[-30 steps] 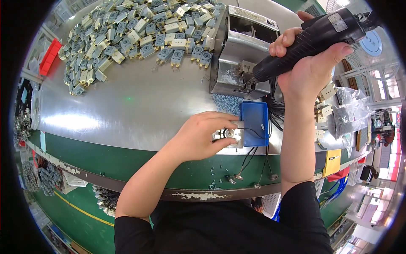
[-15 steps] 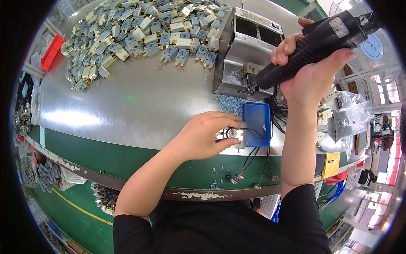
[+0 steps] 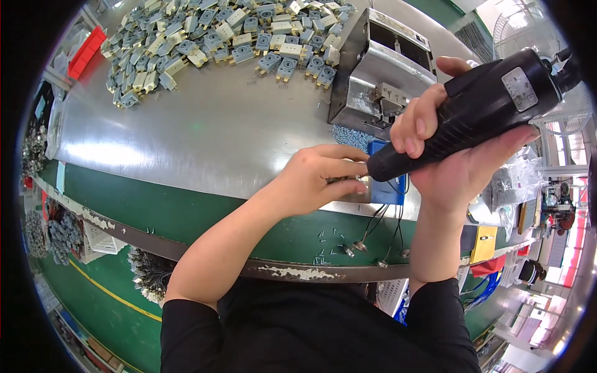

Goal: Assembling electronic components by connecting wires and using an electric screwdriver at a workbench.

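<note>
My right hand (image 3: 454,143) grips a black electric screwdriver (image 3: 479,112). The tool slants down to the left, and its nose is beside the fingertips of my left hand (image 3: 323,177). Thumb and fingers of my left hand close round a small metal part that they and the screwdriver mostly hide. Under it, a bit of a metal block (image 3: 359,198) shows against a shallow blue tray (image 3: 394,194). The screwdriver's bit cannot be seen. Behind the tool stands a metal screw feeder (image 3: 357,84), partly covered by my right hand.
Many grey and cream socket-like units (image 3: 242,37) lie heaped at the back left. Loose bluish screws (image 3: 351,137) are piled by the feeder. Cables with round metal ends (image 3: 360,245) and scattered small screws (image 3: 322,258) lie on the green front strip. A red bin (image 3: 87,53) stands far left.
The screwdriver has come away from the feeder, its nose moving down to my left hand's fingertips. The view has shifted slightly. My left hand keeps its hold.
</note>
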`<action>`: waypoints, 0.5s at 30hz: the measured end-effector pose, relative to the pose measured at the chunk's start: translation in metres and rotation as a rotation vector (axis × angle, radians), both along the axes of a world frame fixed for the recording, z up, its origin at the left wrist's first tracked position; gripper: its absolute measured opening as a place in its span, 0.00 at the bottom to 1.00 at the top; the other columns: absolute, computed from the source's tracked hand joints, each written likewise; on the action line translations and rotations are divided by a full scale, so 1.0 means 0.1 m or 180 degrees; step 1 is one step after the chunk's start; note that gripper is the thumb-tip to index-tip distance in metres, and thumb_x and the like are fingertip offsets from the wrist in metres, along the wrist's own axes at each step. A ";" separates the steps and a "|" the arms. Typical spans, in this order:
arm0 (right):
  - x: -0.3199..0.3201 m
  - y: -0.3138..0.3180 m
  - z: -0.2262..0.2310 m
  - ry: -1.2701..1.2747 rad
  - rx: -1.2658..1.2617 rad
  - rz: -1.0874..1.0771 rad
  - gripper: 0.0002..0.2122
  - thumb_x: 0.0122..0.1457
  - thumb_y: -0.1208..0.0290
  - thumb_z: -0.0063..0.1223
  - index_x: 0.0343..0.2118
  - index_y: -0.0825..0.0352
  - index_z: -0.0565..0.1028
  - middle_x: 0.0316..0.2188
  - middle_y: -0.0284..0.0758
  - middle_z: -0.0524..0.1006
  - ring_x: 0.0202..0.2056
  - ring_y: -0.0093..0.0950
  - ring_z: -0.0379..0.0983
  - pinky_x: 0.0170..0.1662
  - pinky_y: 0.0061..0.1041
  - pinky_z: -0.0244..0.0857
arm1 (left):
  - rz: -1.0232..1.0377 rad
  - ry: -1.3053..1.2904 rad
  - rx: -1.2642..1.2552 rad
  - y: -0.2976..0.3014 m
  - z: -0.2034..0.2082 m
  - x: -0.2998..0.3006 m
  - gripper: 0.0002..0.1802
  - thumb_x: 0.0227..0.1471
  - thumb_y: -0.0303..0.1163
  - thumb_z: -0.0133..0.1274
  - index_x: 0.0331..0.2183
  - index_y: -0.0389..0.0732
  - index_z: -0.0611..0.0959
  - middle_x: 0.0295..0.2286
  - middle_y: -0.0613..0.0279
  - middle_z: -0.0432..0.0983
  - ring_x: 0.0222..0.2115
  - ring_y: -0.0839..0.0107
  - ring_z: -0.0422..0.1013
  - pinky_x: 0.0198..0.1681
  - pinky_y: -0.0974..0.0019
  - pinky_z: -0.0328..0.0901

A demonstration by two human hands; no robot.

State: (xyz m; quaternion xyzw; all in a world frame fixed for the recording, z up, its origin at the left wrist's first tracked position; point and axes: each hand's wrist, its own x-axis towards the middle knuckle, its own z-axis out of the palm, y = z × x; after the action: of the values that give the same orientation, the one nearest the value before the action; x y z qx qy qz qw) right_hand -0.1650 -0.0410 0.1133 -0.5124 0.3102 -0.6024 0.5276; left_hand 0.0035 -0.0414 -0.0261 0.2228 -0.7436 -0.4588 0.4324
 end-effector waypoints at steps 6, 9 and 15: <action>0.03 0.05 0.00 0.0054 -0.0104 0.0069 0.57 0.51 0.14 0.28 0.60 0.73 0.62 0.21 0.31 0.66 0.19 0.24 0.64 0.25 0.28 0.62 | 0.0038 -0.0059 -0.0027 0.03 0.00 0.01 0.08 0.51 0.32 0.69 0.34 0.41 0.91 0.40 0.57 0.86 0.35 0.60 0.82 0.38 0.62 0.76; 0.03 0.09 0.01 0.0051 -0.0105 0.0031 0.58 0.50 0.13 0.28 0.60 0.73 0.62 0.21 0.31 0.66 0.19 0.24 0.64 0.25 0.28 0.62 | 0.0030 -0.0096 -0.0116 0.03 0.00 0.01 0.07 0.51 0.33 0.69 0.34 0.42 0.91 0.40 0.57 0.86 0.34 0.60 0.82 0.38 0.63 0.76; 0.02 0.11 -0.05 -0.0057 -0.0096 0.0155 0.58 0.49 0.13 0.29 0.61 0.72 0.62 0.21 0.31 0.67 0.19 0.24 0.64 0.26 0.28 0.62 | -0.0065 -0.0153 -0.0147 0.02 -0.01 0.02 0.08 0.51 0.33 0.69 0.33 0.41 0.91 0.39 0.57 0.86 0.33 0.61 0.82 0.36 0.63 0.75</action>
State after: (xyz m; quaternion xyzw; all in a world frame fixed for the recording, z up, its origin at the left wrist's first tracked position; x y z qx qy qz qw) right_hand -0.1625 -0.0297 0.1082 -0.5223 0.2837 -0.5986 0.5370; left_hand 0.0054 -0.0398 -0.0273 0.2161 -0.7664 -0.4404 0.4148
